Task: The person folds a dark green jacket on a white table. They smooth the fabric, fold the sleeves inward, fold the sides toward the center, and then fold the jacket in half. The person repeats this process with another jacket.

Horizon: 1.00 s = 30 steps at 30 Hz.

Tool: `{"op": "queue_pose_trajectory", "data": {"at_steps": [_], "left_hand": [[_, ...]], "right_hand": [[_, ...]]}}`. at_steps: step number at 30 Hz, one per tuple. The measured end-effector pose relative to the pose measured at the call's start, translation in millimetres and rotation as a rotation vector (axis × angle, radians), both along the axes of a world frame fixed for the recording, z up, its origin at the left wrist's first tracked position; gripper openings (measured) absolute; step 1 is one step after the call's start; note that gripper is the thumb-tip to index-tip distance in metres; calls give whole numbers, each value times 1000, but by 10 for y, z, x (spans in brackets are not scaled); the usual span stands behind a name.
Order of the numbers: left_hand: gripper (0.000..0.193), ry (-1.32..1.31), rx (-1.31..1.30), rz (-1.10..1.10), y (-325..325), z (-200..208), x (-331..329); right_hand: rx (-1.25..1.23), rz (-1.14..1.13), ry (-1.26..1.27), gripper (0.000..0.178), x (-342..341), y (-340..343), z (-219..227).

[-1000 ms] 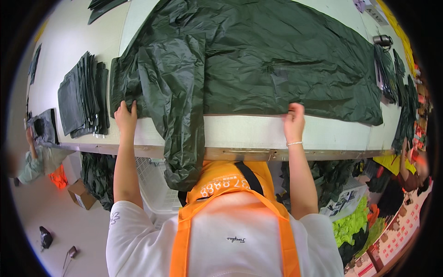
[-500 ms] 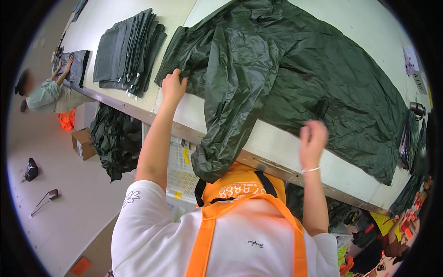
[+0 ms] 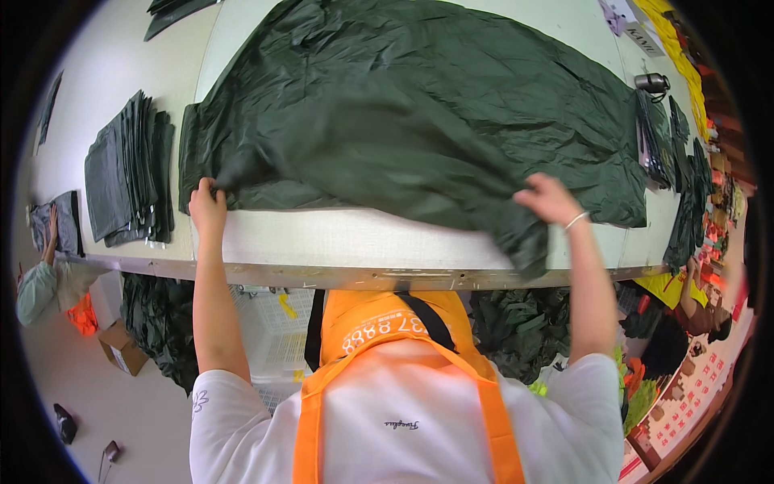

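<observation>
A dark green, thin, shiny garment (image 3: 387, 121), like a raincoat, lies spread across the table. My left hand (image 3: 208, 208) is closed, pinching the garment's near left corner. At the near right my right hand (image 3: 550, 199) has its fingers closed on the garment beside a loose, sleeve-like part (image 3: 524, 242). That part is smeared by motion and hangs toward the table's front edge. Just left of the garment lies a pile of folded dark green pieces (image 3: 129, 173).
The white table (image 3: 339, 238) has a metal front edge. On its right stand a dark flask (image 3: 651, 83) and folded green pieces (image 3: 657, 141). Crumpled green fabric (image 3: 520, 331) and white baskets (image 3: 270, 339) are below. A co-worker's hand (image 3: 53, 230) is at far left.
The sleeve-like part has swung from the left middle to the right with my right hand. My left hand stays at the garment's left edge. The whole view has turned and shifted.
</observation>
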<state>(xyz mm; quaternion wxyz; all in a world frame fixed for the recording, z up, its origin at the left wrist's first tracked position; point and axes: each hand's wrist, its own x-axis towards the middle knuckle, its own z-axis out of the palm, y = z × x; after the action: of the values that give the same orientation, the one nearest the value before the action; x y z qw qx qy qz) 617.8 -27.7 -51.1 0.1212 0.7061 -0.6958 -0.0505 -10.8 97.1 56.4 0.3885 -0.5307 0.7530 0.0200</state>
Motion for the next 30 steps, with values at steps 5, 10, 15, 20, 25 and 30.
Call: {"op": "queue_pose_trajectory", "data": {"at_steps": [5,10,15,20,25,30], "left_hand": [[29,120,192,-101,-138,-2,-96],[53,329,58,-267,-101,640,-501],[56,17,-17,-792,166,1063,-2669],[64,-161,7,-686,-113,348,-3247],[67,-107,44,-671,-188,51,-3432],[68,138,-12,-754,-21,717,-3001]], "right_hand": [[-89,-15,715,59,-621,-347,-140],[-739,-279,558,75,-665,185,65],[-599,-830,133,58,-517,1209,-509],[-878,-819,110,23,-840,872,-219],[-448,-539,434,25,-1563,713,-561],[-1084,-29,375,44,-1317,417,20]]}}
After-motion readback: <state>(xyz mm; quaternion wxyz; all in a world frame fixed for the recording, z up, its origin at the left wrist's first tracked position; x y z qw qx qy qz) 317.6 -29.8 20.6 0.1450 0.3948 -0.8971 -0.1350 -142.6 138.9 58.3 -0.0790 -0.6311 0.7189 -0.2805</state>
